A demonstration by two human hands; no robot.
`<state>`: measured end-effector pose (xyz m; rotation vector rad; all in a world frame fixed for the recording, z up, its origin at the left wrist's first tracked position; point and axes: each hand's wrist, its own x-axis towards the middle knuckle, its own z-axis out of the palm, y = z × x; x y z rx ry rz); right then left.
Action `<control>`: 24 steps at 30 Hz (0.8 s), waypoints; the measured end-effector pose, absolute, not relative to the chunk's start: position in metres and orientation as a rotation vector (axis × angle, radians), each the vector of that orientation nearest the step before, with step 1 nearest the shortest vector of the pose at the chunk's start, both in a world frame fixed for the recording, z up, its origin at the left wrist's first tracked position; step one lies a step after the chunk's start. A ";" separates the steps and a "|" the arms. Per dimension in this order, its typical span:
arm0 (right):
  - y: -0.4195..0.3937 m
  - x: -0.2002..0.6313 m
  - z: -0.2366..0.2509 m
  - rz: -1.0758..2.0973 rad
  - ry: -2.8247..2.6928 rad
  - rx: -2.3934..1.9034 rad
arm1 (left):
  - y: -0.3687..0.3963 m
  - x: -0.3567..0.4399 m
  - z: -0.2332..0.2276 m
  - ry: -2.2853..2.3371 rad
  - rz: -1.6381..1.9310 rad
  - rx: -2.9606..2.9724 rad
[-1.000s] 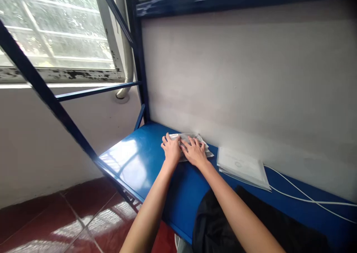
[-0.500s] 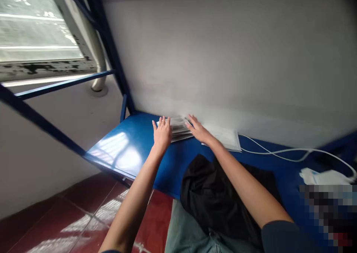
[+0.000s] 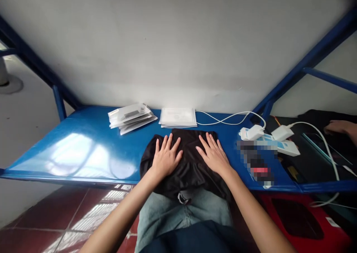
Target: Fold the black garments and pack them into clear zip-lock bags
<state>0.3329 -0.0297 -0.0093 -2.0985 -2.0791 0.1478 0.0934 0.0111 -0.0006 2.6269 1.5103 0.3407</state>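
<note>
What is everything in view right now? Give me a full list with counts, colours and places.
black cloth: one, black, front edge of shelf, under both hands
flat packets: a loose stack, white-grey, back left of shelf
white folder: one, white, back centre by the wall
cable: one, white, runs right from the folder
power adapters: two or so, white, right end of shelf
blue shelf: one, blue, bears it all
another person's hand: one, far right
left hand: flat on cloth, fingers spread
right hand: flat on cloth, fingers spread
</note>
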 end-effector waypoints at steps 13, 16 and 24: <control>0.045 0.416 0.052 0.143 -2.078 -2.011 | 0.145 0.102 0.060 1.225 0.323 2.553; 0.025 0.410 0.054 0.106 -2.014 -1.969 | 0.130 0.092 0.062 1.134 0.405 2.574; -0.054 0.412 0.020 0.245 -2.328 -1.613 | 0.070 0.045 0.034 0.733 0.242 2.721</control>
